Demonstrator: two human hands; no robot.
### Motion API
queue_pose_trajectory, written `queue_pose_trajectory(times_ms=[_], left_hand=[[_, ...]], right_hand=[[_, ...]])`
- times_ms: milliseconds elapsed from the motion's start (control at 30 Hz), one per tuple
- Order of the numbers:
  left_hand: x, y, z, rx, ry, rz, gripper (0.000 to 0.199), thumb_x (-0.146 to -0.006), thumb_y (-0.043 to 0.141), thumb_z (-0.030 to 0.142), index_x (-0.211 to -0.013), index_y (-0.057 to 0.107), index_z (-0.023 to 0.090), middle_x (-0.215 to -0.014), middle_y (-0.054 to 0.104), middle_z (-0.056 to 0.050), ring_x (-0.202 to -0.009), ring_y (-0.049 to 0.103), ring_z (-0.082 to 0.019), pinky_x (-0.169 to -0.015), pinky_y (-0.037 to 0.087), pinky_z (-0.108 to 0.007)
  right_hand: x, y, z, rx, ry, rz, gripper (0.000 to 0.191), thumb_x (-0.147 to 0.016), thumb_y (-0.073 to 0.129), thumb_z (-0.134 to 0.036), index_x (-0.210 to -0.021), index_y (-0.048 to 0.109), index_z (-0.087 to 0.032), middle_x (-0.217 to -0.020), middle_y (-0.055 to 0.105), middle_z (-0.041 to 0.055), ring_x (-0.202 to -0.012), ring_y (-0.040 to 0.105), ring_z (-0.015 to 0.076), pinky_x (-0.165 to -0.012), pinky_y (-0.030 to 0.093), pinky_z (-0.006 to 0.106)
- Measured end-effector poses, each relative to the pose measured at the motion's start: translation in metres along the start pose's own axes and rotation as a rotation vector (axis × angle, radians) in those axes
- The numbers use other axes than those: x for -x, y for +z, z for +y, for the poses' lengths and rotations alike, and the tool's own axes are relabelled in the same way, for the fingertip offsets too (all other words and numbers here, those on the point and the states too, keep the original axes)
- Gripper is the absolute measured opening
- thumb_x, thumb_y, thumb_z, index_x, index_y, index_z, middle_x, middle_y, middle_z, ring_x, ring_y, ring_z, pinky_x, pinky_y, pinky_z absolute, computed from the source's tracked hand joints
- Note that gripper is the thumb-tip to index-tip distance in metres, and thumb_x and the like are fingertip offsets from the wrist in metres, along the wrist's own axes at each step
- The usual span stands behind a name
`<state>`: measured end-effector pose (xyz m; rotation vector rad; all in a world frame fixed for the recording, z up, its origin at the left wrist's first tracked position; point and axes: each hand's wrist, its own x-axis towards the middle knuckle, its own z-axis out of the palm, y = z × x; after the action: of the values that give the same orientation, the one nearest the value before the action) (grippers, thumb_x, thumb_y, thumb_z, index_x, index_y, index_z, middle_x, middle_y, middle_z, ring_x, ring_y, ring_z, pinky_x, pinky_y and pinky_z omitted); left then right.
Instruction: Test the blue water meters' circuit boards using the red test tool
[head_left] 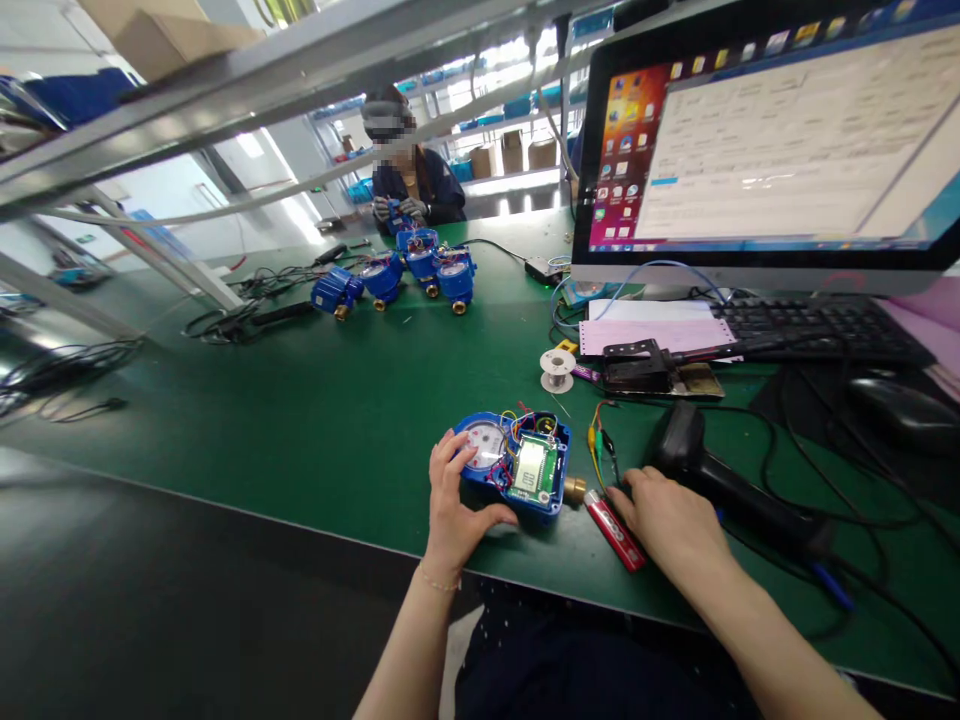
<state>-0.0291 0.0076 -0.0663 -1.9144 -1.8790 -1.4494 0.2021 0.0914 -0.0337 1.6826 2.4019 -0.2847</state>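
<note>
A blue meter with an open housing, a round dial and a lit circuit board lies near the table's front edge. My left hand grips its left side, thumb at the front and fingers over the dial. To the right of the brass fitting is a red and white cylinder. My right hand rests just beyond the cylinder's right side, fingertips low near the wires of the yellow and green clips; whether it pinches anything is hidden.
A black scanner lies right of my right hand. Behind are a solder spool, a keyboard and a monitor. Several blue meters stand at the back, where another person works. Cables cross the right side.
</note>
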Motion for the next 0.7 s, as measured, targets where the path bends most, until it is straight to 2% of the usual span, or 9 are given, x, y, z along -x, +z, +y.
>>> queue_pose_trajectory(times_ms=[300, 433, 533, 600, 700], left_hand=[[0.000, 0.001, 0.001, 0.054, -0.006, 0.003, 0.076, -0.059, 0.066, 0.061, -0.119, 0.043, 0.022, -0.127, 0.046, -0.013, -0.129, 0.035, -0.031, -0.104, 0.033, -0.057], [0.000, 0.002, -0.002, 0.073, -0.010, 0.013, 0.077, -0.057, 0.068, 0.060, -0.120, 0.043, 0.022, -0.128, 0.046, -0.013, -0.129, 0.034, -0.031, -0.104, 0.033, -0.056], [0.000, 0.001, -0.004, 0.117, -0.038, 0.009, 0.079, -0.056, 0.067, 0.062, -0.120, 0.043, 0.023, -0.127, 0.046, -0.013, -0.129, 0.035, -0.031, -0.105, 0.033, -0.056], [0.001, -0.002, -0.002, 0.136, -0.058, 0.050, 0.077, -0.057, 0.066, 0.062, -0.119, 0.044, 0.022, -0.127, 0.046, -0.013, -0.127, 0.037, -0.031, -0.104, 0.034, -0.055], [0.004, -0.011, 0.010, 0.043, 0.026, 0.233, 0.062, -0.065, 0.067, 0.054, -0.114, 0.048, 0.021, -0.118, 0.050, -0.010, -0.117, 0.047, -0.027, -0.104, 0.034, -0.055]], right_hand=[[-0.024, -0.001, -0.009, -0.021, 0.044, 0.028, 0.030, -0.087, 0.046, -0.037, -0.092, 0.061, -0.012, -0.084, 0.066, 0.0128, -0.078, 0.065, 0.0286, -0.059, 0.045, 0.033], [-0.028, -0.003, -0.013, -0.046, 0.046, -0.003, 0.025, -0.084, 0.043, -0.026, -0.082, 0.064, -0.013, -0.081, 0.067, 0.0140, -0.075, 0.065, 0.0281, -0.059, 0.044, 0.032], [-0.025, -0.008, -0.009, -0.058, 0.078, 0.003, 0.024, -0.082, 0.043, -0.027, -0.080, 0.065, -0.015, -0.077, 0.066, 0.0125, -0.072, 0.064, 0.0262, -0.058, 0.042, 0.031], [-0.016, -0.014, -0.002, -0.119, 0.100, 0.089, 0.021, -0.080, 0.046, -0.031, -0.077, 0.063, -0.018, -0.075, 0.066, 0.0092, -0.068, 0.063, 0.0239, -0.057, 0.041, 0.031], [0.008, -0.022, 0.012, -0.329, -0.005, 0.404, 0.015, -0.077, 0.050, -0.031, -0.071, 0.058, -0.020, -0.068, 0.062, 0.0032, -0.057, 0.057, 0.0168, -0.056, 0.040, 0.028]])
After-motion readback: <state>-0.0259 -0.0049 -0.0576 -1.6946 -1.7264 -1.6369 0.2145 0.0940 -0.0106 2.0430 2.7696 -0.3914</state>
